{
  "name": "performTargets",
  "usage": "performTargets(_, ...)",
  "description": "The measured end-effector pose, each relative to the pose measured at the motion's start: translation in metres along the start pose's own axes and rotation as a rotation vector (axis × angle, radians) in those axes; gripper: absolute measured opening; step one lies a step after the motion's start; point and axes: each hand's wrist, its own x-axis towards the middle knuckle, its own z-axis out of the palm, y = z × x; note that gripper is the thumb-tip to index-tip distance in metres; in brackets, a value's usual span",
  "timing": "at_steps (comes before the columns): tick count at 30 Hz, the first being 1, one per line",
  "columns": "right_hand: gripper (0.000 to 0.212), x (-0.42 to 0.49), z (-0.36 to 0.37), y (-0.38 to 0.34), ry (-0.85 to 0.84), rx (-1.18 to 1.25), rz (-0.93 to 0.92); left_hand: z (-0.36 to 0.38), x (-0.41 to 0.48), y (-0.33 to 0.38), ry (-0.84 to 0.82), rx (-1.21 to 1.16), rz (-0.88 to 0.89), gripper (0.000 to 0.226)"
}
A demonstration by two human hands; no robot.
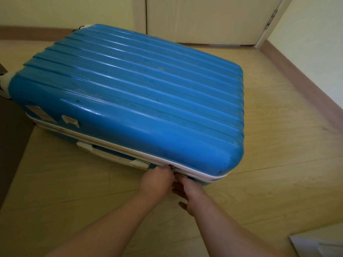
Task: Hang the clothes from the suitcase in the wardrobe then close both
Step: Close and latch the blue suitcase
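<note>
A blue ribbed hard-shell suitcase (130,89) lies flat on the wooden floor with its lid down. A white zipper band (200,170) runs along its near side. At that band my left hand (156,179) pinches a metal zipper pull (170,166). My right hand (185,190) is right beside it, fingers curled at a second pull just under the band; the grip itself is hidden. A cream side handle (113,154) sits left of my hands. No clothes are visible.
A closed cream door (204,19) stands behind the suitcase, its frame and hinge at right. Skirting board (300,75) runs along the right wall. A dark piece of furniture (11,136) borders the left edge. Something white (315,245) lies at the bottom right corner.
</note>
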Motion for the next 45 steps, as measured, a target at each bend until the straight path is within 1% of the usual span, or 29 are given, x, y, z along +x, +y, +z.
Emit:
performTargets(3, 0.029, -0.001, 0.000, -0.001, -0.022, 0.016, 0.004, -0.009, 0.002, -0.009, -0.076, -0.113, 0.068, 0.026)
performTargets(6, 0.029, -0.003, 0.003, -0.001, -0.021, 0.033, 0.002, -0.015, 0.000, -0.017, -0.108, -0.235, 0.069, 0.024)
performTargets(8, 0.029, -0.004, 0.003, 0.000, -0.021, 0.038, 0.004, -0.019, 0.000, -0.021, -0.083, -0.265, 0.056, 0.029)
performTargets(10, 0.029, -0.004, 0.002, 0.000, -0.024, 0.063, 0.006, -0.019, 0.002, -0.024, -0.020, -0.213, 0.062, 0.033)
performTargets(12, 0.029, -0.003, 0.000, 0.001, -0.037, 0.125, 0.010, -0.015, 0.003, -0.025, 0.036, -0.168, 0.065, 0.034)
performTargets(14, 0.022, -0.003, 0.000, 0.001, -0.065, 0.223, 0.019, -0.011, 0.003, -0.024, 0.062, -0.183, 0.072, 0.034)
performTargets(18, 0.007, 0.000, 0.003, 0.002, -0.133, 0.330, 0.045, -0.009, 0.006, -0.030, 0.062, -0.241, 0.134, 0.034)
performTargets(21, 0.008, 0.003, 0.000, 0.004, -0.168, 0.337, 0.045, -0.010, 0.006, -0.034, 0.050, -0.295, 0.170, 0.036)
performTargets(23, 0.010, 0.004, -0.002, 0.006, -0.176, 0.327, 0.038, -0.012, 0.006, -0.034, 0.050, -0.256, 0.187, 0.037)
performTargets(26, 0.022, 0.004, -0.003, 0.009, -0.158, 0.301, 0.007, -0.015, 0.004, -0.032, 0.078, -0.130, 0.191, 0.036)
performTargets(29, 0.027, 0.005, -0.002, 0.011, -0.138, 0.292, -0.008, -0.012, 0.001, -0.028, 0.126, -0.005, 0.206, 0.032)
performTargets(31, 0.027, 0.005, -0.001, 0.012, -0.125, 0.288, -0.009, -0.010, 0.001, -0.027, 0.152, 0.039, 0.184, 0.031)
performTargets(36, 0.030, 0.007, 0.000, 0.012, -0.099, 0.261, -0.016, -0.005, 0.003, -0.018, 0.175, -0.033, 0.077, 0.030)
performTargets(38, 0.033, 0.008, 0.001, 0.012, -0.089, 0.248, -0.019, -0.002, 0.001, -0.013, 0.187, -0.113, 0.036, 0.025)
performTargets(39, 0.034, 0.009, 0.001, 0.012, -0.086, 0.241, -0.022, -0.001, 0.001, -0.011, 0.165, -0.130, 0.018, 0.019)
performTargets(40, 0.034, 0.009, 0.001, 0.012, -0.083, 0.238, -0.024, -0.002, 0.000, -0.010, 0.194, -0.150, 0.019, 0.013)
performTargets(42, 0.033, 0.010, 0.000, 0.012, -0.079, 0.242, -0.027, 0.001, 0.002, -0.007, 0.239, -0.163, -0.011, 0.022)
performTargets(44, 0.033, 0.011, 0.000, 0.012, -0.086, 0.244, -0.029, 0.003, 0.003, -0.003, 0.217, -0.192, -0.037, 0.014)
performTargets(45, 0.033, 0.012, 0.000, 0.012, -0.090, 0.244, -0.028, 0.008, 0.004, -0.002, 0.191, -0.196, -0.072, 0.021)
